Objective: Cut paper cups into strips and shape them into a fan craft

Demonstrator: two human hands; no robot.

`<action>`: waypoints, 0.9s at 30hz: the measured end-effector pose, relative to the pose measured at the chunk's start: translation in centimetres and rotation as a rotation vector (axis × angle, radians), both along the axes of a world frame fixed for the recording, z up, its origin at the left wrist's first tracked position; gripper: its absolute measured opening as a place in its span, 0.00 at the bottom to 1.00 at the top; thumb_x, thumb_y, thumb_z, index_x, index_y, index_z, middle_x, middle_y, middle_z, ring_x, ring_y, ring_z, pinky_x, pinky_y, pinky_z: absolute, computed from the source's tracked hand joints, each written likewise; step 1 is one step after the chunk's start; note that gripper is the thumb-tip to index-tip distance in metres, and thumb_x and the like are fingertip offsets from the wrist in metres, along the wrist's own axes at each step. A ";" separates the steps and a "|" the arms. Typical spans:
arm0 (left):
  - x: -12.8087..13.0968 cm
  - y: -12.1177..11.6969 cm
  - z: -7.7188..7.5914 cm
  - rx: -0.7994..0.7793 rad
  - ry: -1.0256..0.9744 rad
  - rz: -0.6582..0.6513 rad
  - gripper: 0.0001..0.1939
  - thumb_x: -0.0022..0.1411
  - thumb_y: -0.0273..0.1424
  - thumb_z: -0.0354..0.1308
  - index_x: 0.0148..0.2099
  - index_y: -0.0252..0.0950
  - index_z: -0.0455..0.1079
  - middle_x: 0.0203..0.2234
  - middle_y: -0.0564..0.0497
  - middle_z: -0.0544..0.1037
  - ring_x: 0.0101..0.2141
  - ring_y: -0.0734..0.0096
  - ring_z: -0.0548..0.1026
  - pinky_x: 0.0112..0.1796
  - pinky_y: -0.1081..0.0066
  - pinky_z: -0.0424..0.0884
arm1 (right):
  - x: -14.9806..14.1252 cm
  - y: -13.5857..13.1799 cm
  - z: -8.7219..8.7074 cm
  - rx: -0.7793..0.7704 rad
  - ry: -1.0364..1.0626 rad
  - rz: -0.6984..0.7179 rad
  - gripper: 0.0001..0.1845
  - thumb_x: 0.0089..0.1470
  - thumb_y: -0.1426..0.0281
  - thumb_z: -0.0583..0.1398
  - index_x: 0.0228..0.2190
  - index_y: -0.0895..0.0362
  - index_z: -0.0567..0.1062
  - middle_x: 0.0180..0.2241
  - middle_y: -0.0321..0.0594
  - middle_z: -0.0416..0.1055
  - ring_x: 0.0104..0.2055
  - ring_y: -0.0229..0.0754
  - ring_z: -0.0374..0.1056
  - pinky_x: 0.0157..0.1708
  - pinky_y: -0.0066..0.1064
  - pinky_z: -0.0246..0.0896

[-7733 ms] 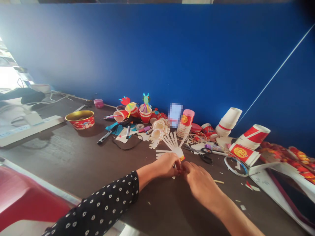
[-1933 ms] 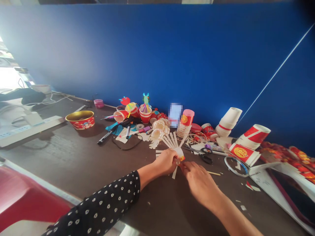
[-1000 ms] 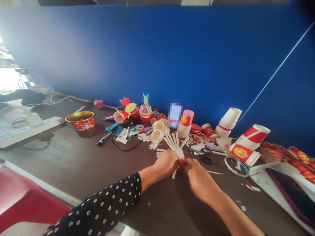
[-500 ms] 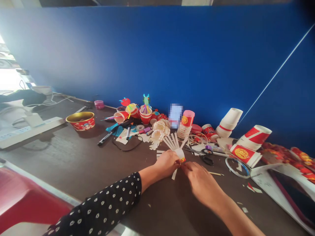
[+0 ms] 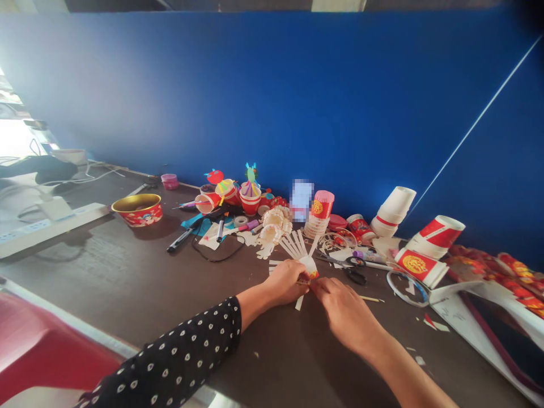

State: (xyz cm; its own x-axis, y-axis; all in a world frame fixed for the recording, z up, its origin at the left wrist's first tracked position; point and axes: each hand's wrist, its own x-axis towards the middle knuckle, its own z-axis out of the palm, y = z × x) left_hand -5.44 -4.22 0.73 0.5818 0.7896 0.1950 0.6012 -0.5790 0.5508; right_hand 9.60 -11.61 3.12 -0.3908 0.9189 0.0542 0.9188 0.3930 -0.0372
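Between my hands is a paper cup whose wall is cut into white strips that fan outward; a patch of red and yellow print shows at its side. My left hand is closed on the cup's left side, and one strip hangs out below it. My right hand pinches at the cup's lower right edge, its fingertips close to the left ones. What exactly the right fingertips grip is hidden. Just beyond my right hand lie black-handled scissors.
Behind stand stacked paper cups, cup figures, markers and a pixelated phone-like rectangle. A red and gold bowl and a power strip are left. At right lie a white ring, paper scraps and a dark tablet-like object.
The whole view has shifted very slightly. Both hands keep nearly the same hold on the cut cup, with only a small shift of the fingers.
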 end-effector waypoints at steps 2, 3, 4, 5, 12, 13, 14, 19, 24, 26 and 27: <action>0.0 0.0 0.0 -0.005 -0.020 0.007 0.07 0.47 0.27 0.56 0.31 0.34 0.72 0.29 0.50 0.76 0.33 0.67 0.72 0.34 0.73 0.66 | -0.2 0.0 0.1 0.004 -0.019 -0.013 0.22 0.54 0.81 0.46 0.48 0.58 0.69 0.45 0.47 0.69 0.47 0.44 0.62 0.46 0.32 0.55; 0.0 0.0 -0.1 -0.005 -0.029 0.009 0.08 0.47 0.27 0.56 0.32 0.34 0.72 0.30 0.49 0.76 0.34 0.67 0.72 0.35 0.73 0.66 | -0.3 0.0 0.2 0.002 -0.032 -0.020 0.22 0.55 0.81 0.46 0.48 0.58 0.69 0.45 0.48 0.69 0.47 0.45 0.62 0.46 0.33 0.55; -0.1 0.0 -0.1 -0.004 -0.037 0.010 0.09 0.46 0.27 0.57 0.33 0.34 0.72 0.31 0.49 0.76 0.34 0.66 0.72 0.35 0.73 0.66 | -0.4 0.1 0.2 -0.001 -0.044 -0.026 0.22 0.55 0.81 0.46 0.48 0.59 0.69 0.45 0.48 0.69 0.47 0.45 0.62 0.45 0.33 0.56; -0.1 0.0 -0.2 -0.003 -0.043 0.011 0.10 0.46 0.27 0.57 0.34 0.34 0.72 0.32 0.48 0.76 0.35 0.66 0.72 0.35 0.72 0.66 | -0.5 0.1 0.2 -0.003 -0.054 -0.030 0.22 0.55 0.81 0.46 0.48 0.60 0.69 0.45 0.48 0.69 0.47 0.46 0.62 0.45 0.33 0.56; 0.0 0.3 -0.6 0.024 -0.085 0.006 0.09 0.47 0.27 0.57 0.34 0.32 0.72 0.32 0.47 0.74 0.35 0.66 0.71 0.36 0.72 0.66 | -0.5 0.4 0.0 0.030 -0.080 -0.028 0.22 0.56 0.80 0.46 0.49 0.59 0.68 0.44 0.47 0.69 0.46 0.47 0.62 0.44 0.35 0.57; 0.0 0.3 -0.6 0.025 -0.085 0.011 0.08 0.48 0.27 0.56 0.33 0.32 0.73 0.31 0.47 0.74 0.34 0.66 0.71 0.36 0.72 0.66 | -0.4 0.4 0.0 0.031 -0.083 -0.029 0.22 0.56 0.80 0.46 0.49 0.59 0.68 0.44 0.47 0.69 0.46 0.47 0.62 0.44 0.36 0.57; 0.0 0.3 -0.6 0.026 -0.085 0.014 0.08 0.48 0.26 0.56 0.33 0.32 0.73 0.31 0.48 0.74 0.34 0.67 0.72 0.36 0.72 0.66 | -0.5 0.4 -0.1 0.032 -0.086 -0.029 0.22 0.56 0.80 0.46 0.49 0.59 0.68 0.45 0.47 0.69 0.46 0.48 0.62 0.44 0.36 0.57; 0.1 0.5 -0.8 0.030 -0.102 0.001 0.08 0.50 0.25 0.54 0.31 0.34 0.74 0.29 0.49 0.75 0.34 0.69 0.72 0.37 0.74 0.66 | -0.7 0.3 -0.1 0.030 -0.115 -0.045 0.22 0.55 0.81 0.46 0.49 0.60 0.68 0.46 0.48 0.68 0.47 0.47 0.62 0.44 0.36 0.57; 0.2 0.4 -0.5 0.027 -0.076 0.022 0.09 0.52 0.26 0.53 0.30 0.34 0.75 0.29 0.49 0.75 0.33 0.68 0.72 0.37 0.73 0.66 | -0.5 0.2 -0.2 0.035 -0.092 -0.027 0.22 0.54 0.81 0.46 0.48 0.61 0.69 0.44 0.50 0.69 0.46 0.47 0.63 0.45 0.35 0.57; 0.3 0.4 -0.4 0.029 -0.066 0.015 0.09 0.52 0.26 0.53 0.30 0.34 0.75 0.29 0.49 0.76 0.34 0.68 0.72 0.37 0.73 0.66 | -0.2 0.2 -0.3 0.035 -0.054 -0.003 0.22 0.54 0.81 0.47 0.48 0.61 0.69 0.44 0.50 0.70 0.46 0.46 0.63 0.45 0.35 0.57; 0.3 0.4 -0.4 0.027 -0.062 0.016 0.10 0.52 0.26 0.52 0.30 0.34 0.75 0.29 0.49 0.76 0.34 0.68 0.72 0.37 0.73 0.66 | -0.1 0.1 -0.3 0.035 -0.035 0.010 0.22 0.54 0.80 0.47 0.48 0.60 0.68 0.44 0.50 0.70 0.46 0.46 0.64 0.46 0.35 0.57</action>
State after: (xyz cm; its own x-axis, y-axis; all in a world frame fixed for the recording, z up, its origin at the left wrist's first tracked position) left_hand -5.14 -3.79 0.29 0.5553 0.7926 0.2519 0.5754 -0.5849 0.5717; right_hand 9.52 -11.48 2.79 -0.4020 0.9128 0.0724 0.9154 0.4024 0.0089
